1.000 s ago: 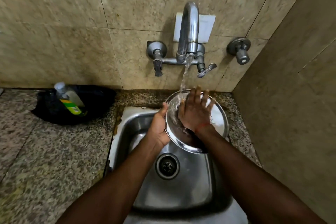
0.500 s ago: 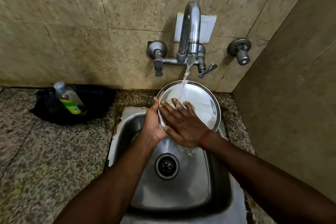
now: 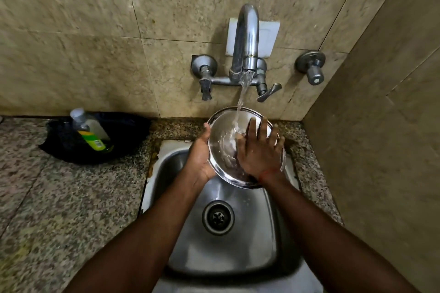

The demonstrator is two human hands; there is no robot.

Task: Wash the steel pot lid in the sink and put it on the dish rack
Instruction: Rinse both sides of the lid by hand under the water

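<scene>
The round steel pot lid (image 3: 222, 147) is held tilted over the back of the steel sink (image 3: 250, 240), under running water from the wall tap (image 3: 246, 40). My left hand (image 3: 200, 154) grips the lid's left rim, thumb on the near edge. My right hand (image 3: 260, 150) lies flat on the lid's face with fingers spread and straight, covering its right half. The dish rack is not in view.
A granite counter (image 3: 59, 209) surrounds the sink. A black tub (image 3: 123, 140) with a dish soap bottle (image 3: 89, 132) sits at the back left. Tiled walls close in behind and on the right, with a separate valve (image 3: 312, 69). The drain (image 3: 217, 217) is open.
My right hand has swept from the lid's lower left to its right half, fingers now pointing up and spread. The lid has tilted and shifted slightly to the right.
</scene>
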